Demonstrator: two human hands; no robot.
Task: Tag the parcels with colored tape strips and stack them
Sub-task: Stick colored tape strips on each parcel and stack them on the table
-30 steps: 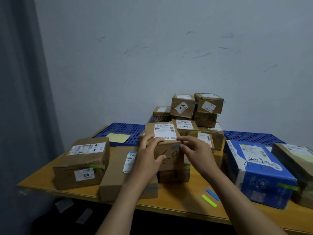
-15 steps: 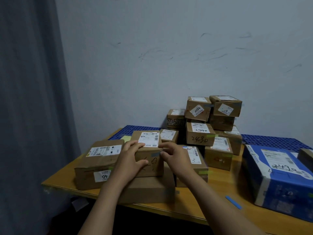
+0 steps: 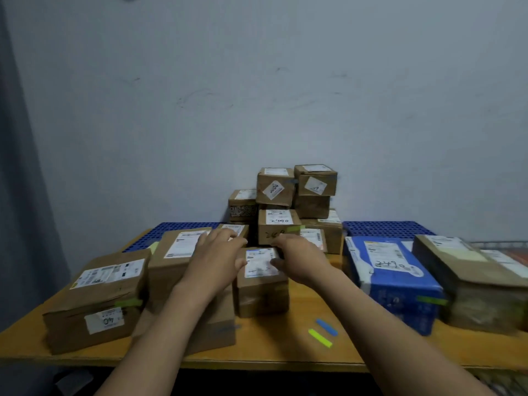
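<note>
Right hand (image 3: 300, 260) sits on the small parcel (image 3: 261, 292), thumb on its white label (image 3: 261, 262), fingers curled over the far top edge. Left hand (image 3: 214, 261) lies along the parcel's left side, fingers fairly straight, thumb touching the top edge. Blur hides the finer grip.

That parcel stands on the table (image 3: 285, 348) just in front of the stack (image 3: 297, 195) by the wall. I see no tape on it, though its front is smeared.

My read is that it wants a tag. I'd steady it with the left and send the right to the blue strip (image 3: 326, 327) and green strip (image 3: 320, 338), which lie further out in front of the stack. I'd lay one across an edge clear of the label and press it flat before lifting.

A second ago both hands were higher, fingertips pinching at a blue strip on a parcel's front edge. Half a second ago that parcel was over the flat parcel (image 3: 217, 324), front-left of the stack. Now the hands are lower. I can't tell whether it's the same parcel.
</note>
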